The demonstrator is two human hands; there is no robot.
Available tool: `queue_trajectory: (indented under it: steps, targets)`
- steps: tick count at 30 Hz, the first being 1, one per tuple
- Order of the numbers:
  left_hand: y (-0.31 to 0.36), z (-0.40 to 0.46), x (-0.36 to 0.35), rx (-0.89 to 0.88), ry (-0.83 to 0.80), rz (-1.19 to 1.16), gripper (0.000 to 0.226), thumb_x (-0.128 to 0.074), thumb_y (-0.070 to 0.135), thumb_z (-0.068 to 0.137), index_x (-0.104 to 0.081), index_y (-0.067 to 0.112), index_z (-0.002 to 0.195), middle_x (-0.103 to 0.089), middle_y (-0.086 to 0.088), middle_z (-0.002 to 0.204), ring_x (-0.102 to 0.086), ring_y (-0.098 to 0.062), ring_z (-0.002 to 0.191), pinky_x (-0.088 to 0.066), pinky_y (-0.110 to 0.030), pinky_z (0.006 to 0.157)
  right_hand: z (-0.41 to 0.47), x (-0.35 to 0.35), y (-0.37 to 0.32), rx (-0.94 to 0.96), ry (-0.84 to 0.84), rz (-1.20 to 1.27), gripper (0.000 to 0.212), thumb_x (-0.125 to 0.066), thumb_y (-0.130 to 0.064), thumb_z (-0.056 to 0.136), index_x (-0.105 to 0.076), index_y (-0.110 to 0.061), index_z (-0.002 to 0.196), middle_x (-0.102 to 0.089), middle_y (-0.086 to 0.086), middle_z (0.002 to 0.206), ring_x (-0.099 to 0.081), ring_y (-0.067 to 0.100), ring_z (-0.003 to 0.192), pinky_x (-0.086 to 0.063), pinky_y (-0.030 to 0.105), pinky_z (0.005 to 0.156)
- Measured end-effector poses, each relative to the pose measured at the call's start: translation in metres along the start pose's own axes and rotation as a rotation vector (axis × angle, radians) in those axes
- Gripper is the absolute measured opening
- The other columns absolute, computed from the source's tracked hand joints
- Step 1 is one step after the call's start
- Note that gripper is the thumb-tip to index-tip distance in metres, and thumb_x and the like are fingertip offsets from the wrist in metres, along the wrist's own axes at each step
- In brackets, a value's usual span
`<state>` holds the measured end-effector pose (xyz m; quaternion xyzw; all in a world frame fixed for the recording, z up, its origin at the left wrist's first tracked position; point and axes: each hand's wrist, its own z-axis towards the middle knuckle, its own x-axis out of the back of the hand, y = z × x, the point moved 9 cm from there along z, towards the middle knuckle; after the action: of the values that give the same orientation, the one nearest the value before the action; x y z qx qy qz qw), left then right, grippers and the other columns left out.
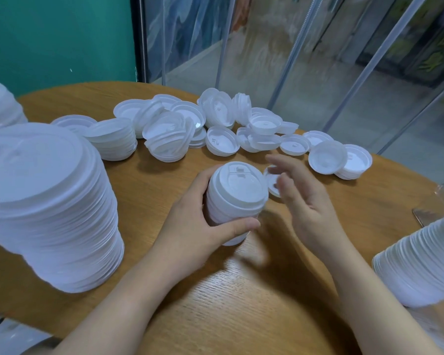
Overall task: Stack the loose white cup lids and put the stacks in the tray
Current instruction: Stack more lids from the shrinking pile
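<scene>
My left hand grips a short stack of white cup lids at the middle of the round wooden table, thumb in front and fingers behind. Just to its right, my right hand hovers blurred, with fingers spread and nothing in it. One loose lid lies on the table behind those fingers. Several loose lids and small piles are scattered across the far side of the table. No tray is in view.
A tall stack of lids stands at the left, a shorter one behind it. Another long stack lies at the right edge. Glass panels and a green wall stand beyond the table's far rim.
</scene>
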<state>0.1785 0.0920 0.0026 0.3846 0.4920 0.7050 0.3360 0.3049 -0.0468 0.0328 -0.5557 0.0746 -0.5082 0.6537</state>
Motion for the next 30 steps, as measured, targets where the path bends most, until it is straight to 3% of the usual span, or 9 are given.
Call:
queue_trajectory:
  steps: [3, 7, 11, 14, 17, 19, 21, 27, 30]
  targets:
    - [-0.002, 0.000, 0.000, 0.012, -0.002, -0.009, 0.079, -0.086, 0.056, 0.056, -0.052, 0.050, 0.128, -0.061, 0.035, 0.124, -0.055, 0.012, 0.119, -0.040, -0.003, 0.091, 0.006, 0.029, 0.024, 0.029, 0.109, -0.304, 0.039, -0.059, -0.047, 0.097, -0.067, -0.022, 0.126, -0.058, -0.005, 0.137, -0.051, 0.008, 0.133, -0.042, 0.028, 0.109]
    - [-0.003, 0.001, -0.002, 0.028, -0.005, -0.019, 0.081, -0.086, 0.057, 0.055, -0.053, 0.050, 0.130, -0.063, 0.032, 0.125, -0.056, 0.010, 0.119, -0.042, -0.011, 0.093, 0.005, 0.027, 0.071, -0.047, -0.036, -0.674, 0.043, -0.069, -0.048, 0.093, -0.068, -0.024, 0.128, -0.056, -0.005, 0.143, -0.043, 0.017, 0.141, -0.036, 0.047, 0.116]
    - [-0.003, 0.001, -0.002, 0.029, -0.009, -0.017, 0.081, -0.086, 0.056, 0.056, -0.053, 0.050, 0.130, -0.063, 0.033, 0.124, -0.056, 0.011, 0.119, -0.042, -0.006, 0.091, 0.005, 0.023, 0.072, -0.048, -0.069, -0.645, 0.029, -0.068, -0.036, 0.097, -0.072, -0.020, 0.121, -0.064, -0.009, 0.132, -0.041, 0.014, 0.143, -0.038, 0.040, 0.116]
    - [-0.003, 0.001, -0.002, 0.029, -0.012, -0.019, 0.081, -0.087, 0.055, 0.057, -0.053, 0.049, 0.130, -0.063, 0.033, 0.124, -0.057, 0.011, 0.119, -0.042, -0.003, 0.089, 0.005, 0.020, 0.069, -0.047, -0.065, -0.689, 0.026, -0.062, -0.038, 0.099, -0.072, -0.023, 0.117, -0.067, -0.010, 0.124, -0.050, 0.017, 0.136, -0.044, 0.044, 0.108]
    - [-0.001, 0.001, -0.003, 0.019, -0.005, -0.025, 0.079, -0.087, 0.053, 0.058, -0.054, 0.049, 0.129, -0.063, 0.034, 0.123, -0.057, 0.012, 0.118, -0.040, -0.001, 0.089, 0.004, 0.027, 0.064, -0.031, 0.035, -0.627, 0.023, -0.053, -0.040, 0.104, -0.070, -0.027, 0.112, -0.067, -0.013, 0.100, -0.064, 0.014, 0.095, -0.053, 0.045, 0.085]
    - [0.000, 0.000, -0.003, 0.013, -0.001, -0.026, 0.079, -0.087, 0.051, 0.058, -0.053, 0.049, 0.129, -0.062, 0.035, 0.122, -0.056, 0.013, 0.117, -0.040, 0.000, 0.088, 0.002, 0.036, 0.060, -0.047, 0.168, -0.420, 0.017, -0.049, -0.031, 0.108, -0.066, -0.027, 0.110, -0.069, -0.012, 0.092, -0.064, 0.012, 0.083, -0.053, 0.040, 0.078]
    - [0.001, 0.000, -0.004, 0.013, 0.002, -0.031, 0.078, -0.086, 0.050, 0.058, -0.052, 0.050, 0.128, -0.062, 0.037, 0.121, -0.056, 0.015, 0.116, -0.039, 0.001, 0.087, 0.000, 0.042, 0.056, -0.054, 0.274, -0.277, 0.015, -0.047, -0.023, 0.110, -0.061, -0.028, 0.108, -0.069, -0.012, 0.090, -0.065, 0.012, 0.082, -0.051, 0.034, 0.074]
    - [0.002, 0.000, -0.003, 0.007, 0.004, -0.027, 0.077, -0.085, 0.052, 0.058, -0.053, 0.049, 0.128, -0.062, 0.038, 0.121, -0.055, 0.016, 0.115, -0.039, 0.001, 0.086, -0.001, 0.053, 0.060, -0.118, 0.367, -0.272, 0.019, -0.048, -0.022, 0.109, -0.065, -0.019, 0.115, -0.069, -0.015, 0.094, -0.062, 0.000, 0.086, -0.042, 0.012, 0.072]
    - [0.002, 0.000, -0.003, 0.005, 0.000, -0.023, 0.077, -0.086, 0.051, 0.059, -0.052, 0.049, 0.129, -0.062, 0.038, 0.120, -0.056, 0.016, 0.115, -0.039, 0.002, 0.086, -0.002, 0.052, 0.074, -0.243, 0.325, -0.279, 0.020, -0.052, -0.035, 0.107, -0.068, -0.028, 0.116, -0.069, -0.022, 0.095, -0.064, -0.002, 0.091, -0.047, 0.021, 0.081]
